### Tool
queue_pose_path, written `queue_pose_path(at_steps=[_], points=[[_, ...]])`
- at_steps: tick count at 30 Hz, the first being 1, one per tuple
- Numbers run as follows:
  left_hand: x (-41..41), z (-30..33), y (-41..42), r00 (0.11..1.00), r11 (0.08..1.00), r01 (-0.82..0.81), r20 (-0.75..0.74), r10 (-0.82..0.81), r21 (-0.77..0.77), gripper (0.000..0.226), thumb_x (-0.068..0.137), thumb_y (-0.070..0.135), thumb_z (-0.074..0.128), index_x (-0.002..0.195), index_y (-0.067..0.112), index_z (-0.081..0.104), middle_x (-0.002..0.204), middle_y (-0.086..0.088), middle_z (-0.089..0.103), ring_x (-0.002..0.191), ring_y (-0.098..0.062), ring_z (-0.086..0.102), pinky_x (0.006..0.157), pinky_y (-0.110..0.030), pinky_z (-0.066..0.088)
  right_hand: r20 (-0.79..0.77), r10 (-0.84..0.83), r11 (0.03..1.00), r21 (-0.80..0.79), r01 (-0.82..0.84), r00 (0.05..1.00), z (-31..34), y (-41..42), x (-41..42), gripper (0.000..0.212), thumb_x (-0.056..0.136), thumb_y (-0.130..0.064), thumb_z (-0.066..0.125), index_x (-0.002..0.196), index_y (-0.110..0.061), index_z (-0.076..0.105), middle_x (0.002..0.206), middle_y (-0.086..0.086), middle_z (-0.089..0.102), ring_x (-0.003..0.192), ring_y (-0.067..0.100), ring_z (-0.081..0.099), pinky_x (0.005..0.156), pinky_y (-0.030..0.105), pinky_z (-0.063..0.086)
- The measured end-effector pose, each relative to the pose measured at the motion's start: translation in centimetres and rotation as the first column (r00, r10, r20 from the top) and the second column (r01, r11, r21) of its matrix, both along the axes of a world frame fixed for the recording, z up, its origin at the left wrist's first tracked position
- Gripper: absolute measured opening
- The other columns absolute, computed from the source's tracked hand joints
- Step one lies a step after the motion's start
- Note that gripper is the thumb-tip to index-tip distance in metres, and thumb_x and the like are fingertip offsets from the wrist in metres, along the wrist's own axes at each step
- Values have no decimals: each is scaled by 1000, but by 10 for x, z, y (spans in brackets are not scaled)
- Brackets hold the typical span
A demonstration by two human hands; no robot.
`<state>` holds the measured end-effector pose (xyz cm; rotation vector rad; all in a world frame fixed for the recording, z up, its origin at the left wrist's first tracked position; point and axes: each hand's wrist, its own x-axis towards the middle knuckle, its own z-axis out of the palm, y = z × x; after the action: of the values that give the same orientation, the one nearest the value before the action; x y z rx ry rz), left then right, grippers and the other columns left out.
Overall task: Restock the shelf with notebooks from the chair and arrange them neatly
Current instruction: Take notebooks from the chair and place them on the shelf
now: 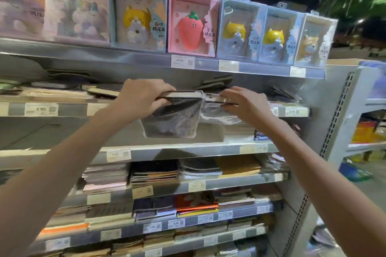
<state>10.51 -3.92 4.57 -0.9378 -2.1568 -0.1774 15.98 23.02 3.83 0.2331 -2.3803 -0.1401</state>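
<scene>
Both my hands are raised to the second shelf (pixel 69 108) of a grey store rack. My left hand (pixel 142 96) grips a dark notebook (pixel 179 95) by its near edge; a loose clear plastic sleeve (pixel 173 121) hangs below it. My right hand (pixel 244 104) holds a second plastic-wrapped notebook (pixel 217 100) right beside the first, at the shelf's front lip. More dark notebooks (pixel 217 83) lie flat further back on that shelf. The chair is out of view.
Boxed cat and strawberry notebook sets (pixel 192 27) line the top shelf. Lower shelves hold stacks of flat notebooks (pixel 154 171) behind price-tag rails (pixel 183 61). The rack's perforated end post (pixel 334 123) stands at the right, with another shelving unit (pixel 367 131) beyond it.
</scene>
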Motion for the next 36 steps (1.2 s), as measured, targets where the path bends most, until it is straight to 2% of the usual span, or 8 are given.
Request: queue_pose_path(at_steps=[6,10,13,17,22,26,29,36], points=[[5,-92,1,975,997,47,218,-33,-61,34,91,34,53,124,30,54,119,6,60,110,-19,55,68,-30,36,206,-38,999,-26,44,978,-83,-5,19,32,89,-36,56,120,-26,56,117,-3,60,103,20,58,57,23,34],[8,-156,3,928,993,47,372,-2,-113,34,91,37,51,125,32,52,121,8,58,114,-18,52,72,-32,39,353,-53,995,-62,80,934,-148,-3,19,32,90,-36,56,121,-28,56,116,-3,61,103,22,58,66,29,43],[12,-204,3,889,989,42,457,30,-145,37,92,38,50,128,31,50,119,7,58,112,-17,52,74,-32,38,440,-41,994,-72,81,897,-197,-2,23,34,90,-34,56,123,-25,55,117,-1,60,104,21,58,58,22,31],[21,-266,7,800,989,45,598,50,-144,37,92,33,52,128,29,51,123,8,56,116,-15,49,82,-33,35,528,-51,989,-89,115,848,-262,4,25,37,90,-38,55,126,-30,53,123,-4,59,108,20,57,61,24,32],[26,-345,12,739,975,-6,656,155,-224,37,93,36,50,129,31,49,125,9,55,118,-15,49,83,-36,38,672,-61,978,-106,178,738,-335,12,23,37,91,-37,54,127,-30,52,127,-4,57,115,21,54,74,31,45],[36,-413,17,631,969,-43,746,216,-244,39,92,38,50,131,36,46,129,7,53,119,-18,48,85,-37,39,748,-32,982,-100,160,663,-384,14,32,37,92,-37,53,128,-29,50,126,-3,56,113,21,54,68,30,39],[47,-460,21,555,972,-48,803,219,-232,40,92,36,50,132,34,45,129,3,53,120,-21,47,92,-43,41,792,-3,981,-118,157,611,-425,19,45,36,91,-39,53,126,-30,51,124,-2,56,113,21,53,73,33,44],[77,-543,41,495,958,-130,821,286,-256,39,95,31,47,134,28,45,130,-1,53,120,-22,47,87,-39,41,870,10,981,-103,163,493,-504,28,68,33,92,-40,51,124,-31,51,122,-3,56,112,21,52,70,30,39]])
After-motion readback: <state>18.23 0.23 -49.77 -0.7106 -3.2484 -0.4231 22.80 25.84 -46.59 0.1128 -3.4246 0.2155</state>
